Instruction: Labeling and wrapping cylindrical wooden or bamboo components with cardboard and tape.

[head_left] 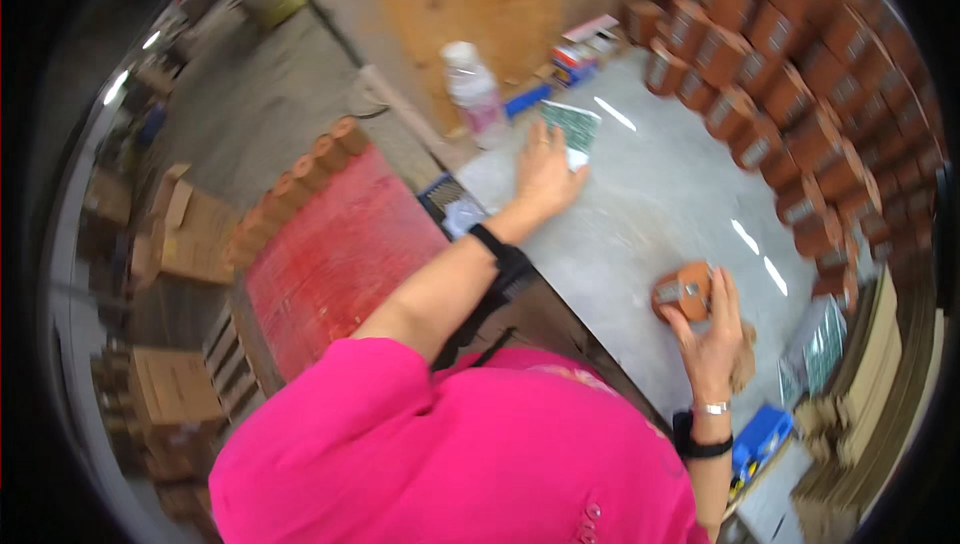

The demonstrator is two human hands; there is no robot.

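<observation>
My right hand is closed around the side of a short, rounded orange-brown block with a grey label on it, on the grey tabletop. My left hand reaches across to a small green-and-white printed sheet. Its fingers are stretched and rest at the sheet's near edge, with the thumb apart; no grip on it shows. Beside that hand stands a clear bottle with a white cap and pinkish label.
Many similar orange-brown blocks are stacked along the right. A red board at left carries a row of them. Small boxes lie at the back. A blue tool, a green-printed bag and cardboard sheets sit near right.
</observation>
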